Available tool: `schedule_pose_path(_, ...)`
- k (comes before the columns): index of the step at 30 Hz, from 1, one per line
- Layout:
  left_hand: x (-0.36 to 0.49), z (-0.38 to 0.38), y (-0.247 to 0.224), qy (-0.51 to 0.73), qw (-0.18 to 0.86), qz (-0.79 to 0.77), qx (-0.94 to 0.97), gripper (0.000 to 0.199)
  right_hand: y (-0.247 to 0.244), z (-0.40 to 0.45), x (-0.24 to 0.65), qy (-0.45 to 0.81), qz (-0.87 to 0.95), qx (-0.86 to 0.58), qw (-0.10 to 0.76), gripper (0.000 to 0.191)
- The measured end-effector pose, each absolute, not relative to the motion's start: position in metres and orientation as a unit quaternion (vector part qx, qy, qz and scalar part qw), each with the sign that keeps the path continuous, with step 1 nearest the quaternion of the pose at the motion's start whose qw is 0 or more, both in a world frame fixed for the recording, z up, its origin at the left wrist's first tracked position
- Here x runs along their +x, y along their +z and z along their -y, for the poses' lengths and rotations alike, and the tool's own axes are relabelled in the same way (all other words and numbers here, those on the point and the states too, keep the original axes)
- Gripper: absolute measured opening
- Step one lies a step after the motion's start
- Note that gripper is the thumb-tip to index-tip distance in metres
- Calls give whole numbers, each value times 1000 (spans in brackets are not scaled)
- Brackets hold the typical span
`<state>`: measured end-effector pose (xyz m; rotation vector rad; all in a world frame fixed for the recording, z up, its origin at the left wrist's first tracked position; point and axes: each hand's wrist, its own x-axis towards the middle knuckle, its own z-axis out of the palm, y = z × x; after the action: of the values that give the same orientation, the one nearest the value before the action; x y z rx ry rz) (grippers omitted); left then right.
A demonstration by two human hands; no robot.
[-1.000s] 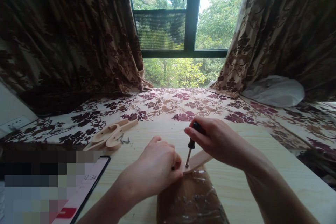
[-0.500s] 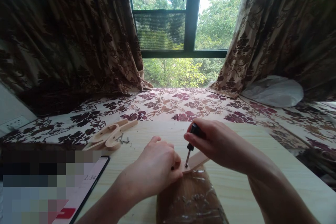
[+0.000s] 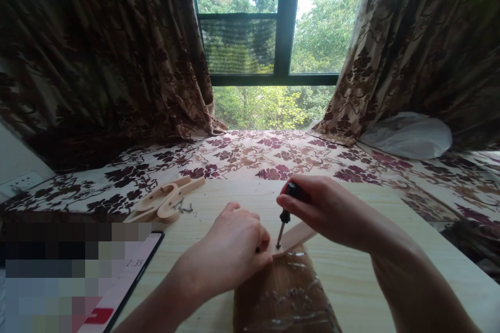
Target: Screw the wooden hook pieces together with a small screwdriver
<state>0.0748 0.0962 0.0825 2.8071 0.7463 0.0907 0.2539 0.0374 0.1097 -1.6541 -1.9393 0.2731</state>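
A black-handled screwdriver (image 3: 285, 215) is gripped in my right hand (image 3: 320, 208), tilted slightly, its tip on a screw (image 3: 278, 245) in a pale wooden piece (image 3: 295, 238). My left hand (image 3: 242, 244) is closed around the left end of that wooden piece; its fingertips are partly hidden. A small dark hole or screw head shows beside the left fingers. The wooden piece rests across the far end of a brown block (image 3: 285, 294) wrapped in clear tape.
Curved wooden pieces (image 3: 169, 208) lie on the pale board (image 3: 351, 281) at the left, with several loose screws (image 3: 185, 207) beside them. A phone (image 3: 135, 265) lies at the lower left. Behind are a floral cloth (image 3: 250, 153) and a white plastic bag (image 3: 410, 135).
My right hand and the screwdriver handle have shifted slightly right, while the tip stays on the screw. My left hand has hardly moved.
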Motion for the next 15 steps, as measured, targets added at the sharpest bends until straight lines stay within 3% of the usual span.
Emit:
schedule_pose_path(7,73,-96,77,42,132,-244,960,21,112,-28,249,123,755,-576,288,14)
schedule_pose_path(15,74,-98,79,43,124,-252,959,19,108,-39,251,98,724,-620,286,24)
